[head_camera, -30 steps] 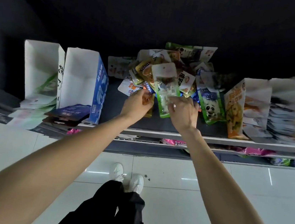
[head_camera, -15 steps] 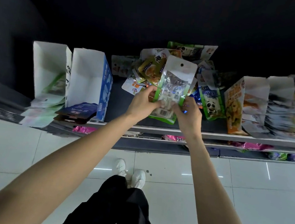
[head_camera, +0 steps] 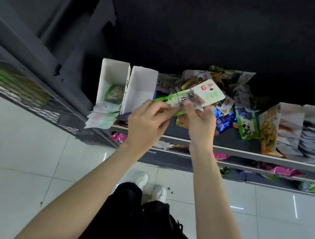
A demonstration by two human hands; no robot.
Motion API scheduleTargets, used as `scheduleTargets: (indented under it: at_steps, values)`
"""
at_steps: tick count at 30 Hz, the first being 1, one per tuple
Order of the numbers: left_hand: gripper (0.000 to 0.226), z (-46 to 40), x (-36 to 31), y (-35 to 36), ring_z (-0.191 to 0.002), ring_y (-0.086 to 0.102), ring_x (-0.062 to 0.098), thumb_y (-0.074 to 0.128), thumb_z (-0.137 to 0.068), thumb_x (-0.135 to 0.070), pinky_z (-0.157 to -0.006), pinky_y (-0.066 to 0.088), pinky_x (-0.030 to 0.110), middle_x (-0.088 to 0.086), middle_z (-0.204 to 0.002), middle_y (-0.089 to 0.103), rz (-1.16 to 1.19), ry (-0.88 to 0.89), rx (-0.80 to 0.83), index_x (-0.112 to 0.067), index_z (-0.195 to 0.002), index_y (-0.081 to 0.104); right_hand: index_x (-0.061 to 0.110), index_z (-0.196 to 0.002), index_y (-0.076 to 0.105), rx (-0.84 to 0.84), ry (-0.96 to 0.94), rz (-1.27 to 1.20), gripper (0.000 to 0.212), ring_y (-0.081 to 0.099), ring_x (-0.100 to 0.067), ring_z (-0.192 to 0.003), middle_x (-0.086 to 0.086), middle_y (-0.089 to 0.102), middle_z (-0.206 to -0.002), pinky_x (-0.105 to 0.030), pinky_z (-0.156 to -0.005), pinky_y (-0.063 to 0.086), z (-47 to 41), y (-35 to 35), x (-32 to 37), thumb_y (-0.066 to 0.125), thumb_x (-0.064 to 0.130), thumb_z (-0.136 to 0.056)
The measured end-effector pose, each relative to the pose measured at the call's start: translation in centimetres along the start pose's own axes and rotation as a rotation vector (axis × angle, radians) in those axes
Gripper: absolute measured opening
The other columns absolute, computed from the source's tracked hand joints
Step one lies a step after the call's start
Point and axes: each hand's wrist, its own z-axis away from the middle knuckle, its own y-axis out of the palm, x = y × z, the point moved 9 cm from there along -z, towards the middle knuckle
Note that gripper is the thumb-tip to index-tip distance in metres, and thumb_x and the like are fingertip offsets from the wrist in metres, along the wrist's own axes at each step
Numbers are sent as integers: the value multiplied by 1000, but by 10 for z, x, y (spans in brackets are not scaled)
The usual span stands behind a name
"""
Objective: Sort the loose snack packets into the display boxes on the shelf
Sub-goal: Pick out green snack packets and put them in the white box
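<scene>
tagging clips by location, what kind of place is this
Most likely a small shop aisle. A metal shelf holds cardboard display boxes and a heap of loose snack packets, with more stock on the tier below and a tiled floor. Both hands hold a green packet.

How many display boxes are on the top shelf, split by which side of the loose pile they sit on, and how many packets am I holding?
Boxes left of the loose pile: 2, first box and second box
Boxes right of the pile: at least 2, orange box and next box; beyond is blurred
Packets held: 1, green packet, both hands
Total: 5
</scene>
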Motion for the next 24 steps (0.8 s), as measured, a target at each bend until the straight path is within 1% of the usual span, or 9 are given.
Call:
scheduleTargets:
  at_steps: [3, 7, 8, 10, 13, 15, 20, 22, 24]
  values:
    - [13, 3, -3, 2, -82, 54, 16, 65, -85, -17, -66, 46, 27, -4, -89, 68, 42, 42, 42, -21, -91, 75, 26, -78, 61, -74, -4, 3, 26, 66, -12, -69, 3, 68, -77, -30, -63, 57, 1, -6, 2, 58, 3, -90]
    - [27, 4, 15, 6, -99, 52, 18, 69, -81, -29, -83, 46, 32, -4, -106, 63, 148, -9, 235, -22, -108, 70, 26, -75, 62, -61, -58, 101, 25, 65, -28, -70, -11, 68, -76, -45, -67, 56, 0, -2, 8, 61, 6, -88]
    - [30, 7, 27, 2, -100, 53, 18, 68, -82, -31, -84, 46, 33, -4, -108, 63, 159, -62, 250, -21, -110, 69, 26, -77, 62, -50, -79, 118, 22, 65, -29, -72, -15, 69, -80, -43, -66, 57, -2, 4, 11, 63, 7, -88]
    - [31, 17, 63, -11, -100, 54, 17, 64, -84, -34, -84, 47, 34, -3, -110, 62, 165, -205, 235, -19, -111, 67, 22, -88, 62, -7, -123, 133, 16, 67, -18, -78, -7, 70, -87, -31, -64, 58, -7, 23, 16, 64, 7, -87]
    - [33, 35, 119, -28, -102, 56, 20, 61, -84, -32, -85, 48, 35, 2, -112, 63, 100, -379, 261, -15, -112, 66, 13, -101, 62, 30, -203, 219, 19, 65, -11, -89, 2, 68, -93, -37, -76, 57, -21, 63, 17, 69, 14, -84]
    - [32, 43, 151, -27, -100, 58, 24, 64, -84, -24, -82, 48, 35, 5, -114, 63, 6, -443, 375, -14, -114, 64, 8, -105, 60, 28, -232, 276, 26, 62, -10, -83, 2, 66, -91, -34, -75, 55, -32, 92, 17, 71, 16, -82]
    - [32, 65, 193, -2, -107, 58, 22, 59, -87, -26, -85, 48, 34, 0, -123, 60, -132, -466, 749, -19, -118, 61, 1, -106, 56, 65, -351, 435, 27, 61, -25, -67, -14, 67, -86, -38, -59, 49, -49, 166, 11, 66, 16, -87]
    - [34, 73, 196, 5, -111, 56, 19, 56, -89, -28, -88, 46, 32, -4, -127, 58, -140, -444, 817, -20, -123, 59, 0, -108, 57, 125, -453, 525, 24, 60, -26, -64, -10, 66, -81, -32, -55, 42, -50, 189, 4, 61, 13, -89]
    - [33, 75, 195, 6, -108, 59, 19, 54, -91, -29, -84, 47, 32, -5, -125, 60, -152, -411, 809, -22, -122, 60, 4, -102, 63, 258, -623, 664, 17, 60, -27, -74, -6, 65, -85, -26, -60, 40, -43, 210, -3, 64, 8, -85]
